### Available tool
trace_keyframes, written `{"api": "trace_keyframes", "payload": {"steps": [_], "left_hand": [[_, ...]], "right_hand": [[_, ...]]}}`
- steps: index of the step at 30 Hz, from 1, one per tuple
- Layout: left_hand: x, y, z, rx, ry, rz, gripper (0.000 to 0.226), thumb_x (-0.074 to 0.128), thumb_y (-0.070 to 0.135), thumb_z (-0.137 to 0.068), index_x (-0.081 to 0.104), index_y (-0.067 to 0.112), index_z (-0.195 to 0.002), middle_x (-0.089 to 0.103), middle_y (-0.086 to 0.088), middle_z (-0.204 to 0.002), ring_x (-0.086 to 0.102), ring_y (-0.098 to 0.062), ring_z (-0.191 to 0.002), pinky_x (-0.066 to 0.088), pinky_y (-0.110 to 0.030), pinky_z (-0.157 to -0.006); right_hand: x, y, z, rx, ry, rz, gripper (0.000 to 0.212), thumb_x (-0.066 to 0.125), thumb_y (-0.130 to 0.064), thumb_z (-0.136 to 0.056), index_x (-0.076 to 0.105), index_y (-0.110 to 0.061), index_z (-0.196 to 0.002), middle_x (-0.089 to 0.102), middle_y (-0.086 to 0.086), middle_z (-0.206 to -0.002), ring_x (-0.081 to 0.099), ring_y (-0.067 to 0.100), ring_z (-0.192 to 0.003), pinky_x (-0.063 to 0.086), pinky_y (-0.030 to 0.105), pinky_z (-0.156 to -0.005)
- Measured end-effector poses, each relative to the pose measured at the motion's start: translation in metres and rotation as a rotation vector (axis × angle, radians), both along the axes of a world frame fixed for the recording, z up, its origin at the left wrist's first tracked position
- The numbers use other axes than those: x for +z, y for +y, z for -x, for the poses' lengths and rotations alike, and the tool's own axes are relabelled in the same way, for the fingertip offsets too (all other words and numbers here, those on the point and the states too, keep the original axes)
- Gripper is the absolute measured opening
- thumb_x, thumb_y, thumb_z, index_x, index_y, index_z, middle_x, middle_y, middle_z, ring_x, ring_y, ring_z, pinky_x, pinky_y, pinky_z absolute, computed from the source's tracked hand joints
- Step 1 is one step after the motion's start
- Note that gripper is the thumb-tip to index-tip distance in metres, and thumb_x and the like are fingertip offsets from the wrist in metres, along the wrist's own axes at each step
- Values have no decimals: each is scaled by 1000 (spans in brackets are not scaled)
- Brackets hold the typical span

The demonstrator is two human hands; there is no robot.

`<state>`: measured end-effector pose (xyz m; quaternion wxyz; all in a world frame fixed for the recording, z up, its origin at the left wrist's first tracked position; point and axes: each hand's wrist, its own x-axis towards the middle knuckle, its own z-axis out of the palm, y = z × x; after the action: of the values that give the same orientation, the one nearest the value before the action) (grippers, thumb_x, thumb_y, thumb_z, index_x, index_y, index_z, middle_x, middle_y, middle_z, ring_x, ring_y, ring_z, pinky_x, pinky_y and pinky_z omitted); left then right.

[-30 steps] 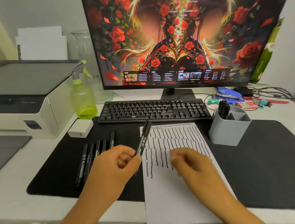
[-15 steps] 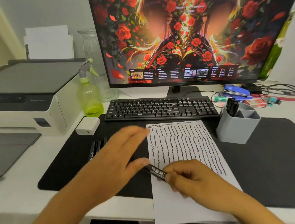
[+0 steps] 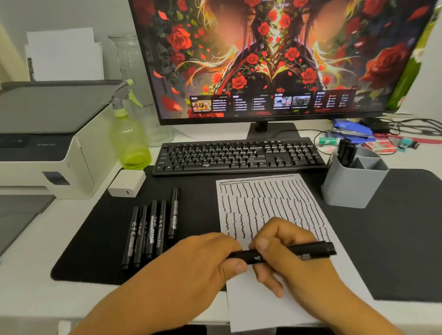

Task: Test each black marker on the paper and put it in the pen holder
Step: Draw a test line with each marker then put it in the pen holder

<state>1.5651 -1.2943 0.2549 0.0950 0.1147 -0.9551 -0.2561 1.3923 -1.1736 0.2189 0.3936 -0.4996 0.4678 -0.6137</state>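
Observation:
A black marker lies level above the white paper, which is covered with wavy black test lines. My left hand grips the marker's left end and my right hand grips its middle. Several more black markers lie side by side on the black desk mat left of the paper. The grey pen holder stands right of the paper's top edge, with black markers upright in its back compartment.
A black keyboard and monitor sit behind the paper. A printer, a green spray bottle and a small white box stand at the left. Cables and small items clutter the back right.
The marker passed from my left hand to my right, then swung level. My left hand came back from the row of markers and now grips its left end.

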Motion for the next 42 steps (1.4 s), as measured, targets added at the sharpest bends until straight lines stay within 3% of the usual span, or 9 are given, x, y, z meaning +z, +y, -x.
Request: {"api": "trace_keyframes", "payload": {"steps": [6, 11, 14, 16, 23, 28, 32, 36, 42], "left_hand": [[2, 13, -10, -60, -30, -147, 45, 23, 66, -93, 54, 33, -92, 52, 13, -81, 54, -9, -75, 45, -25, -63], [1, 25, -12, -136, -87, -429, 34, 35, 54, -98, 55, 32, -81, 59, 9, -66, 56, -7, -60, 49, -28, -61], [-8, 13, -27, -130, -206, -721, 30, 43, 46, -99, 57, 28, -78, 60, 3, -62, 56, -11, -58, 50, -30, -68], [-15, -1, -45, -38, -250, -907, 32, 51, 47, -95, 57, 21, -79, 59, 0, -62, 55, -14, -57, 48, -33, -70], [-24, -21, -45, 299, -55, -165, 45, 20, 73, -84, 54, 43, -87, 62, 11, -78, 62, -4, -79, 54, -23, -65], [-27, -28, -4, 322, -59, 205, 40, 32, 55, -91, 56, 31, -112, 52, 19, -97, 52, 0, -89, 47, -19, -81], [-43, -35, 11, 324, -16, 324, 38, 43, 48, -94, 60, 23, -116, 61, 10, -109, 55, -6, -98, 50, -23, -84], [-58, -34, 11, 261, 14, 358, 40, 41, 48, -93, 63, 21, -112, 64, 9, -108, 59, -8, -97, 52, -24, -82], [-67, -34, 8, 233, 58, 366, 43, 35, 50, -95, 61, 24, -117, 63, 12, -115, 57, -6, -104, 45, -23, -87]], "right_hand": [[6, 22, 3, 18, 150, 46, 18, 63, -45, -94, 66, -37, -79, 76, 4, -66, 63, 8, -48, 60, 58, -67], [7, 31, 4, 49, 285, 114, 19, 62, -30, -98, 66, -25, -80, 72, -6, -65, 71, 4, -60, 61, 40, -71], [19, 39, 30, -57, 193, 182, 23, 65, -12, -88, 70, -32, -78, 73, -6, -67, 68, 14, -51, 58, 27, -52], [35, 47, 62, -171, 59, 273, 31, 50, -7, -86, 68, -30, -75, 70, 1, -64, 57, 22, -41, 48, 14, -44], [34, 21, 75, -421, 209, 63, 13, 59, -28, -88, 67, -26, -79, 68, 7, -63, 60, 21, -48, 51, 25, -45], [-2, -22, 33, -370, 342, -138, 4, 69, -24, -89, 69, -23, -85, 72, -6, -72, 64, 3, -58, 48, 14, -56], [-26, -38, 19, -473, 388, -226, 19, 61, -23, -93, 65, -28, -75, 67, -19, -68, 59, -3, -64, 41, 11, -59], [-33, -37, 19, -527, 403, -223, 22, 58, -18, -94, 65, -25, -75, 67, -13, -67, 59, 1, -59, 45, 12, -53], [-33, -37, 18, -543, 371, -260, 20, 59, -17, -91, 67, -21, -74, 69, 0, -67, 64, 21, -62, 55, 36, -58]]}}
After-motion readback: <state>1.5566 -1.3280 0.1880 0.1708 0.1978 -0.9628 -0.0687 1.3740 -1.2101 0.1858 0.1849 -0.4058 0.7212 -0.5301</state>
